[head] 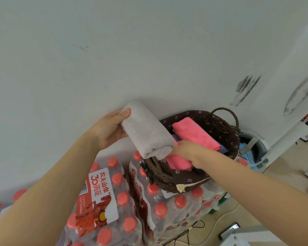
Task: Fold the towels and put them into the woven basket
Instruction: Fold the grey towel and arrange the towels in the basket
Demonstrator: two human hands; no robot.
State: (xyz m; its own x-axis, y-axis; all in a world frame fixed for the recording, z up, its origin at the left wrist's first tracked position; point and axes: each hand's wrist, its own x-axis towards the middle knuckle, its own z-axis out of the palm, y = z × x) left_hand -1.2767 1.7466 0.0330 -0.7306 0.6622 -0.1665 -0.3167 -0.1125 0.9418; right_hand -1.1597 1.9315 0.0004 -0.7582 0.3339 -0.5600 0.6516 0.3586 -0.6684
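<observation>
Folded grey towel (pixel 147 129) held above woven basket (pixel 233 139) rim, gripped by left hand (pixel 112 127) at far end. Right hand (pixel 187 150) reaches to near end and pink towel (pixel 196 134) inside; grip cannot be told. Risk: fold is lost if released unevenly; basket may be tipped off bottle packs (pixel 124 206).

- The left hand (pixel 112 128) is raised just left of the woven basket (pixel 228 132), palm turned inward, thumb on top and fingers curled beneath the far end of a folded grey towel (pixel 147 131).
- The left forearm, bare, runs up from the lower left.
- The right hand (pixel 187 150) reaches over the basket's near rim, knuckles up, fingers hidden at the towel's near end.
- The right forearm, bare, enters from the lower right.
</observation>
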